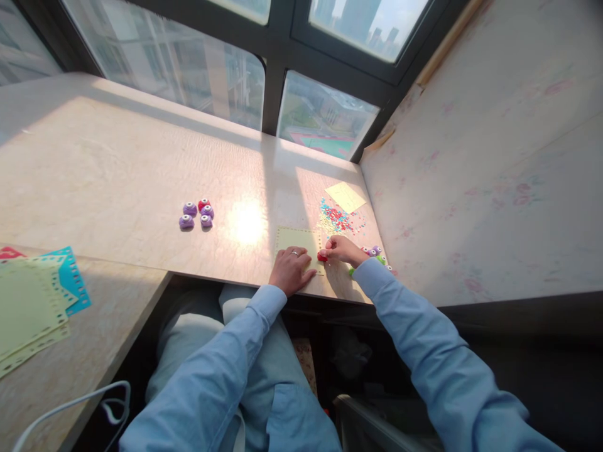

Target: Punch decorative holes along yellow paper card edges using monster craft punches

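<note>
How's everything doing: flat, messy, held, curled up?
Left hand: resting on the sheet
Right hand: pinching the red punch
Sheet: flat, holes along its edges
Red punch: held at the sheet's edge
Confetti: scattered
Yellow card: flat
Five punches: grouped
Punches by wall: bunched, partly hidden
Sheet pile: overlapping, with edge holes
Cable: looped

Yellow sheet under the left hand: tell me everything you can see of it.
The yellow sheet is pale and thin, and looks like paper or light card. Small holes run along its far edge and down its right side; part of its near side is hidden. It lies flat on the table, close to the front edge. The left hand rests on it, and the right hand holds a small red punch at its right edge.
</note>
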`<state>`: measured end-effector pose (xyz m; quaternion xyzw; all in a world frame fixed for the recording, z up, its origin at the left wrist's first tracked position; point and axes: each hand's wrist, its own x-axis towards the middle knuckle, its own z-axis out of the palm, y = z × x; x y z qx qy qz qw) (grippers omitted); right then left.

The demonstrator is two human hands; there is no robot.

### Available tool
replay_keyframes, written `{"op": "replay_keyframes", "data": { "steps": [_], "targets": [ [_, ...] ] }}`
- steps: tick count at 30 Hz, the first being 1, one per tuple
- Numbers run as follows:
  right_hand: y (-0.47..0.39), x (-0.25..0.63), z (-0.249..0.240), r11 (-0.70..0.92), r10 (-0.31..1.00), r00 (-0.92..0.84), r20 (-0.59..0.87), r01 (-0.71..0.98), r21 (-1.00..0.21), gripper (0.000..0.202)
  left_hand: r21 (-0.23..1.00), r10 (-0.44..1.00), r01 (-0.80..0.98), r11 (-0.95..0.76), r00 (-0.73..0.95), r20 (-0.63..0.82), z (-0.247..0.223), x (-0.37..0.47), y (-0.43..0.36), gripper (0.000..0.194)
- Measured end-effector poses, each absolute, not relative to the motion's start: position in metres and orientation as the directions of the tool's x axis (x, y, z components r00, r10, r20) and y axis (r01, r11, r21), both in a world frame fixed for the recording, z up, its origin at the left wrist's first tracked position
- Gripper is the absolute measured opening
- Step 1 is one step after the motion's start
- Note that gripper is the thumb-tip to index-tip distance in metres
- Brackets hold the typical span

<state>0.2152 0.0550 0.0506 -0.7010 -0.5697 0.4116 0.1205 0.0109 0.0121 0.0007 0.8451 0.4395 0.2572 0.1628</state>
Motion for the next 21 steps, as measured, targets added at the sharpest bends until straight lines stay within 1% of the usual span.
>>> {"op": "replay_keyframes", "data": {
  "steps": [2, 4, 9, 16, 19, 21],
  "targets": [
    [0.06, 0.213, 0.053, -0.296, 0.897, 0.027, -0.442, 0.779, -0.552, 0.028, 0.503, 0.826, 0.657, -0.561, 0.482, 0.291, 0.001, 0.011, 0.012, 0.021],
    [0.063, 0.211, 0.055, -0.298, 0.886, 0.05, -0.462, 0.824, -0.481, 0.027, 0.505, 0.826, 0.656, -0.561, 0.483, 0.29, 0.001, 0.011, 0.012, 0.021],
    [0.068, 0.204, 0.057, -0.35, 0.843, 0.099, -0.529, 0.848, -0.398, 0.026, 0.512, 0.829, 0.654, -0.556, 0.483, 0.282, 0.001, 0.01, 0.012, 0.021],
    [0.066, 0.197, 0.057, -0.37, 0.838, 0.122, -0.532, 0.844, -0.388, 0.027, 0.524, 0.829, 0.648, -0.553, 0.486, 0.275, 0.002, 0.008, 0.013, 0.02],
    [0.062, 0.2, 0.059, -0.373, 0.842, 0.112, -0.528, 0.827, -0.42, 0.028, 0.524, 0.83, 0.648, -0.552, 0.486, 0.273, 0.002, 0.008, 0.014, 0.021],
    [0.059, 0.204, 0.06, -0.345, 0.868, 0.086, -0.488, 0.813, -0.47, 0.032, 0.527, 0.831, 0.648, -0.55, 0.484, 0.273, 0.001, 0.009, 0.014, 0.021]
  ]
}}
